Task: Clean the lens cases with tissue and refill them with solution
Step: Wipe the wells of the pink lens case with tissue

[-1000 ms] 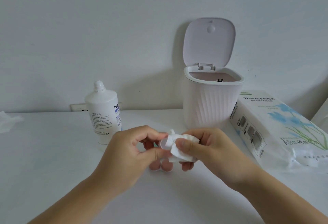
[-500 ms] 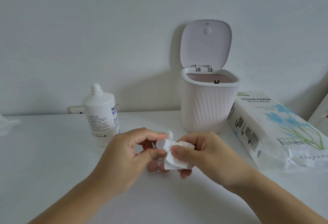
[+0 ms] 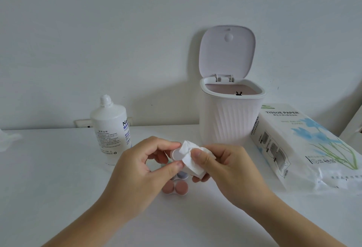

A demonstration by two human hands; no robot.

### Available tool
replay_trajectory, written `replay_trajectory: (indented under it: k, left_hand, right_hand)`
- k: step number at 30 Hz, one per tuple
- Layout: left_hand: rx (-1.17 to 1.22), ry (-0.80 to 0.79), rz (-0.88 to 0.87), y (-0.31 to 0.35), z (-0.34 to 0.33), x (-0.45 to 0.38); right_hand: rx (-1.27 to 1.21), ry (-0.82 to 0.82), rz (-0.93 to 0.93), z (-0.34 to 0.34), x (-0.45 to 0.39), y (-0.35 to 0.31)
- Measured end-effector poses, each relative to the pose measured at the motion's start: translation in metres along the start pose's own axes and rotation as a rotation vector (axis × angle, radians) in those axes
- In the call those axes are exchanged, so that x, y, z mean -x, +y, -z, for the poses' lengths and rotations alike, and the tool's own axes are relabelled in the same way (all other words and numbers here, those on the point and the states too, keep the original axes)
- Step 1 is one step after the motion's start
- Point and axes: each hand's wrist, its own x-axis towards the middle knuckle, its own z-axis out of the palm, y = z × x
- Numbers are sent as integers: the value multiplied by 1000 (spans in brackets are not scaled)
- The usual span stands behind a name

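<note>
Above the middle of the white bench (image 3: pixel 58 178), your left hand (image 3: pixel 137 174) was curled nearly closed, pinching a small white lens case (image 3: pixel 177 153) between thumb and forefinger, its round open face turned toward you. Your right hand (image 3: pixel 227 170) was closed as well, thumb pressing a folded white tissue (image 3: pixel 193 160) against the case, with one corner of the tissue lying over the case's rim. Both hands were raised off the bench.

Beneath your hands, on the bench, lay more lens cases: one with two brownish-pink caps (image 3: pixel 175 188) side by side, and just behind it another with a greyish-purple cap (image 3: pixel 182 175), partly hidden by your left thumb. A hint of a pale green piece showed behind that, too covered to make out.

Behind your left hand stood the solution bottle (image 3: pixel 110 129), upright, white, its cap off and the threaded neck bare. To the right of it, behind your right hand, stood a ribbed white bin (image 3: pixel 229 119) with its lid tipped up against the wall. Just beside the bin on its right lay a pack of tissue paper (image 3: pixel 305 145), printed with blue flowers, its near end opened. At the far left edge of the bench lay a crumpled white sheet (image 3: pixel 7 141), well apart from everything else.
</note>
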Motion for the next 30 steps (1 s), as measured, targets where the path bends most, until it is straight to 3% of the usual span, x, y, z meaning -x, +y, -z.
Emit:
replay_trajectory:
  k: [7, 10, 18, 25, 30]
  left_hand:
    - [51, 8, 65, 4, 2, -2]
    - [146, -118, 139, 5, 1, -1]
    - [221, -191, 262, 10, 2, -1]
    - [192, -105, 136, 8, -2, 1]
    - [206, -108, 154, 2, 1, -2]
  right_hand:
    - [-29, -57, 146, -4, 3, -1]
    - [16, -6, 196, -3, 3, 0]
    - [10, 0, 125, -1, 1, 0]
    - [-14, -107, 88, -3, 1, -3]
    - [-70, -170, 46, -2, 2, -5]
